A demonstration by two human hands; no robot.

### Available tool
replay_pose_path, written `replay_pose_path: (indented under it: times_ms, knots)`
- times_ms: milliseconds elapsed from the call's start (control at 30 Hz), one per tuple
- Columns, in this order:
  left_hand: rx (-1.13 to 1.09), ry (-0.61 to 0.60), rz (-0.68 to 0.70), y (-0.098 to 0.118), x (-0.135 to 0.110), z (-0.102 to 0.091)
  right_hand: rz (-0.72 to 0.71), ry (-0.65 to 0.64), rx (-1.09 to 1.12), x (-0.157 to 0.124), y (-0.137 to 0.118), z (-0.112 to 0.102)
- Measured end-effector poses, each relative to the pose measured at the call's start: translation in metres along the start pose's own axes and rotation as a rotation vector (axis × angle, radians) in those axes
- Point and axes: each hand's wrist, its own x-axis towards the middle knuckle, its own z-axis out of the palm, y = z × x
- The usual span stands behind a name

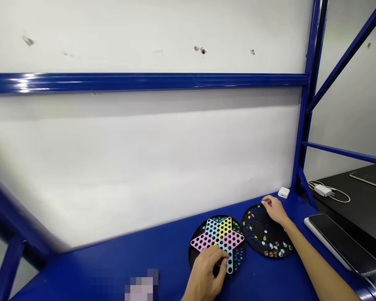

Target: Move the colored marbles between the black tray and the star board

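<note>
A round black Chinese checkers board [217, 240] with a pastel star of holes lies on the blue table [163, 251]. My left hand [207, 269] rests on its near edge, fingers curled against the rim. Right beside the board sits a round black tray [266, 238] holding several coloured marbles. My right hand [275, 210] reaches over the tray's far rim, fingertips pinched together; what they hold is too small to make out.
A phone [344, 244] lies on a white slab at the right edge. A small white charger cube [283, 192] sits by the wall. Blue shelf posts [303, 138] rise at the right. A black desk [363, 200] with a cable lies beyond.
</note>
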Motion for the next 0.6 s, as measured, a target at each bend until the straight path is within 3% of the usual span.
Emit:
replay_pose_path:
  times_ms: [100, 200, 300, 467, 600]
  knots:
    - [-0.006, -0.013, -0.001, 0.001, 0.000, 0.000, 0.217, 0.040, 0.651, -0.002, -0.016, -0.014]
    - [-0.020, -0.028, -0.004, 0.001, 0.000, 0.000, 0.336, -0.057, 0.883, -0.015, -0.026, -0.025]
    - [-0.033, -0.028, -0.016, 0.000, 0.000, 0.001, 0.320, -0.188, 0.621, -0.037, -0.023, -0.030]
    - [-0.027, -0.027, -0.015, 0.001, 0.000, 0.002, -0.003, -0.297, -0.115, -0.078, -0.014, -0.036]
    - [-0.032, -0.040, -0.006, 0.003, 0.001, 0.001, -0.055, -0.363, -0.393, -0.101, -0.014, -0.044]
